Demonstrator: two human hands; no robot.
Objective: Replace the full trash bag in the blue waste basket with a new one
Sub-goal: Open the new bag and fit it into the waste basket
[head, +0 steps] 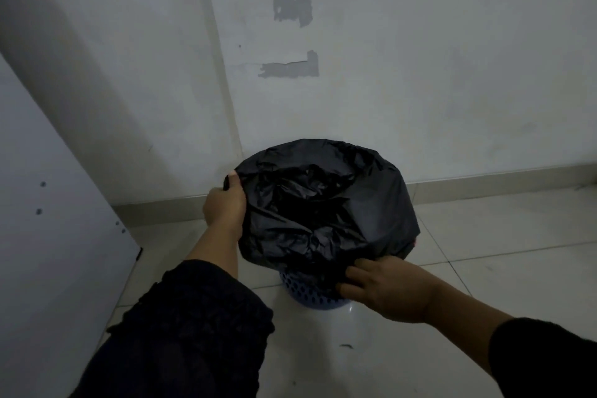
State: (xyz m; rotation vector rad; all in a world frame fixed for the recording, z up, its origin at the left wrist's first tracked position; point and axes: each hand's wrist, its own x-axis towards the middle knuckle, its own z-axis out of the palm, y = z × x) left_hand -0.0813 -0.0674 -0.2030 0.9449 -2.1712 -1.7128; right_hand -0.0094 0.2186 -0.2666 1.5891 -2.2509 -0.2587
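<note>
A black trash bag lines the blue waste basket, its edge folded over the rim and hanging down the outside. Only the perforated lower part of the basket shows under the plastic. My left hand grips the bag's edge at the left side of the rim, thumb on top. My right hand pinches the hanging plastic at the near right side of the basket. The inside of the bag is crumpled and dark; what it contains is hidden.
The basket stands on a pale tiled floor close to a white wall with a skirting strip. A white panel with screw holes stands at the left. A small dark scrap lies on the floor nearby.
</note>
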